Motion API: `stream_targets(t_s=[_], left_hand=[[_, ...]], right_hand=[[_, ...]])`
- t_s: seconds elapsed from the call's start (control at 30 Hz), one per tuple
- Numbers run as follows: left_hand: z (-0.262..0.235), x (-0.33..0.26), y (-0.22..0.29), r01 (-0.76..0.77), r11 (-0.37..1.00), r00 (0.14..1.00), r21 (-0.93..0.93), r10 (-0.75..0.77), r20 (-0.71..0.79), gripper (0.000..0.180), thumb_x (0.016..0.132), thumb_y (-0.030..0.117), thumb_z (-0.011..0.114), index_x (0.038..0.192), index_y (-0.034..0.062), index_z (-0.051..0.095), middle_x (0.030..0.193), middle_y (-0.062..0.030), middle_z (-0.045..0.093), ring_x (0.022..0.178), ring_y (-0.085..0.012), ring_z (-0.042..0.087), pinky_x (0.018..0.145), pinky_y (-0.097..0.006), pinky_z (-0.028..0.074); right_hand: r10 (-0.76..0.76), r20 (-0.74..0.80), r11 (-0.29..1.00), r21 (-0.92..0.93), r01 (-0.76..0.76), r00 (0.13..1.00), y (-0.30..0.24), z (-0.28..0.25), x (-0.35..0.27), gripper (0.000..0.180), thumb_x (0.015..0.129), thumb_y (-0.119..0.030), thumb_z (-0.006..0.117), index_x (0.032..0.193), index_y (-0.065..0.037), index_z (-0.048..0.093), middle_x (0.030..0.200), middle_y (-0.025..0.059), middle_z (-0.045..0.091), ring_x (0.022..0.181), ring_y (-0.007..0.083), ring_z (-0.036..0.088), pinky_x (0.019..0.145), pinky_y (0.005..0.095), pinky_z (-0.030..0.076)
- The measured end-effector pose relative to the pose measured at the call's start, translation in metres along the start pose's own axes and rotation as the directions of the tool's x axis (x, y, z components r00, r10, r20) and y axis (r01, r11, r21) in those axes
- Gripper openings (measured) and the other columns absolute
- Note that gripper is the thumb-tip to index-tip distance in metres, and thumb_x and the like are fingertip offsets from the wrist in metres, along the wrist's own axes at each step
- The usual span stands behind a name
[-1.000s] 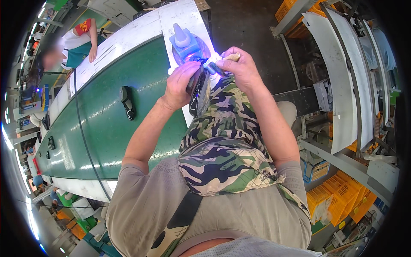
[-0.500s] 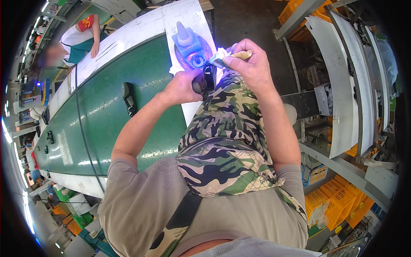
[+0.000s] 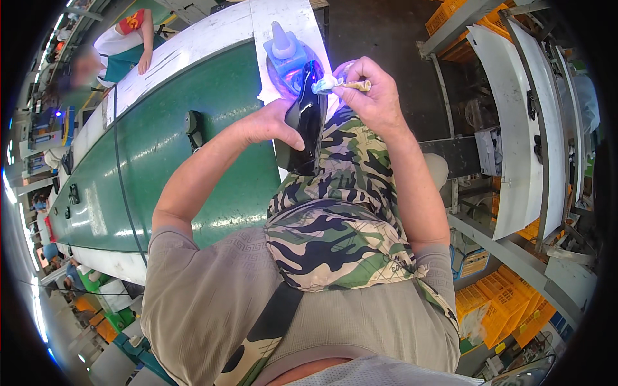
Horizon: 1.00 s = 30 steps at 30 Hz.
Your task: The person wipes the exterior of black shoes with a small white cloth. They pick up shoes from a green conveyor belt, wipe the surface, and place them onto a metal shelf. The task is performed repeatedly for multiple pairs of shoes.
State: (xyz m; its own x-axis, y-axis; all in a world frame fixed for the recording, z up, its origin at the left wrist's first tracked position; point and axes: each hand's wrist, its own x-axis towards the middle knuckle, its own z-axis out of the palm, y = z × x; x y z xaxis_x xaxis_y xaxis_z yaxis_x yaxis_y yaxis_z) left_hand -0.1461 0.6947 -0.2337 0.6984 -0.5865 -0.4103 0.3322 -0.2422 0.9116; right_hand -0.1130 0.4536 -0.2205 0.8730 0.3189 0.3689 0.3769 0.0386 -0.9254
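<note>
A glossy black shoe [image 3: 311,122] stands out in front of my lap, its narrow end pointing away from me. My left hand [image 3: 271,124] is closed round its left side, with the thumb over the top. In my right hand [image 3: 373,96] I pinch a short wooden-handled brush [image 3: 355,85]. Its whitish, clumped head touches or nearly touches the shoe's right side near the far end. Just beyond the shoe, a pale bottle with a cone-shaped nozzle [image 3: 282,48] stands in violet-blue light. The shoe hides part of what lies around the bottle's base.
A green conveyor belt [image 3: 154,128] with a white border runs along my left. Another dark shoe [image 3: 194,130] lies on it, with several farther along. Across the belt sits a person [image 3: 122,51]. To my right are a rack with white boards [image 3: 508,128] and orange crates [image 3: 502,296].
The shoe has come nearer and turned, so more of its glossy upper shows. My left hand's grip now spreads along its side. The brush head has shifted slightly left, to the shoe.
</note>
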Motion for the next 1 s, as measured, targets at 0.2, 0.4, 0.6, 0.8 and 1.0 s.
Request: stream_targets(t_s=[0.2,0.4,0.6,0.8,1.0], left_hand=[[0.001,0.000,-0.006,0.014,0.978,1.000,-0.208,-0.018,-0.019,0.070,0.054,0.014,0.082,0.119,-0.0021,0.061,0.104,-0.0069,0.068,0.093,-0.0171,0.063,0.089,-0.029,0.048],[-0.003,0.005,-0.018,-0.028,0.926,0.997,-0.377,0.001,-0.072,0.071,0.060,0.010,0.078,0.126,-0.0010,0.055,0.110,-0.0092,0.066,0.099,-0.0208,0.063,0.094,-0.033,0.048],[-0.004,0.012,-0.024,-0.093,0.872,0.983,-0.480,0.004,-0.182,0.058,0.062,0.009,0.078,0.116,-0.0026,0.061,0.105,-0.0103,0.068,0.098,-0.0223,0.064,0.095,-0.035,0.049],[-0.003,0.018,-0.033,-0.218,0.818,0.951,-0.533,0.057,-0.303,0.059,0.068,0.008,0.076,0.122,-0.0031,0.055,0.108,-0.0119,0.067,0.100,-0.0239,0.065,0.097,-0.037,0.049],[0.003,0.023,-0.044,-0.336,0.636,0.935,-0.694,0.139,-0.325,0.058,0.073,0.008,0.073,0.126,-0.0032,0.053,0.114,-0.0148,0.067,0.106,-0.0285,0.065,0.101,-0.042,0.049]], right_hand=[[0.036,0.018,0.999,-0.005,-0.036,0.999,0.013,0.006,-0.013,0.021,0.078,-0.003,0.073,0.081,-0.003,0.053,0.084,0.0061,0.062,0.080,0.0150,0.058,0.074,0.0294,0.047],[0.109,0.071,0.991,0.072,-0.114,0.992,0.021,0.013,-0.028,0.022,0.079,-0.003,0.074,0.082,-0.004,0.052,0.085,0.0051,0.061,0.080,0.0132,0.055,0.073,0.0285,0.045],[0.182,0.176,0.981,0.041,-0.192,0.967,0.020,0.001,-0.043,0.025,0.081,-0.004,0.074,0.081,-0.007,0.049,0.088,0.0029,0.057,0.080,0.0100,0.049,0.072,0.0251,0.041],[0.176,0.140,0.984,0.009,-0.179,0.974,0.029,-0.020,-0.056,0.025,0.080,-0.004,0.074,0.081,-0.007,0.050,0.094,0.0060,0.060,0.085,0.0110,0.053,0.073,0.0245,0.042],[0.294,-0.106,0.926,0.278,-0.255,0.950,0.048,-0.022,-0.067,0.021,0.079,-0.004,0.076,0.081,-0.006,0.055,0.084,-0.0012,0.058,0.074,0.0064,0.051,0.065,0.0234,0.043]])
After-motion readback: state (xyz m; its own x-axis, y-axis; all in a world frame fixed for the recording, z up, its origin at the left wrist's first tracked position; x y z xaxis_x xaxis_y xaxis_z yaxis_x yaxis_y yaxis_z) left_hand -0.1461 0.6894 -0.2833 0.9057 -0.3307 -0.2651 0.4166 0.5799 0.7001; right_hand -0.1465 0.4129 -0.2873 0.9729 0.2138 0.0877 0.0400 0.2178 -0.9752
